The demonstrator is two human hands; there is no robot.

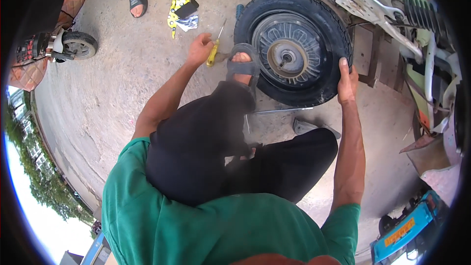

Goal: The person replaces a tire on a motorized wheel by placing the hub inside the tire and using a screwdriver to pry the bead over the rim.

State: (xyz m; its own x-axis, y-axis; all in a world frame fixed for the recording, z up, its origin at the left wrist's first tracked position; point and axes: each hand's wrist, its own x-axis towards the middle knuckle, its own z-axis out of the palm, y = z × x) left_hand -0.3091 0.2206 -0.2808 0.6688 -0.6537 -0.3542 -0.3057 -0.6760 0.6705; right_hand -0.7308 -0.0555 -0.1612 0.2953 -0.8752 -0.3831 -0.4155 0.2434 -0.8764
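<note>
A motor wheel with a black tyre (314,95) lies on the ground ahead of me, its ribbed metal hub (274,41) and central axle facing up. My right hand (348,82) grips the tyre's right edge, thumb on the sidewall and the other fingers mostly hidden behind it. To the left of the wheel, my left hand (199,50) is closed, its fingertips against the handle of a yellow screwdriver (212,55). The screwdriver's thin shaft points away from me. My sandalled foot (242,68) presses against the tyre's near left side.
Yellow packaging (175,7) with dark pieces lies at the far side. A partly dismantled vehicle frame (382,17) with a black spring stands on the right. Another person's sandalled foot (138,0) and a small wheel (78,45) are at left. A long metal rod (277,110) lies before me.
</note>
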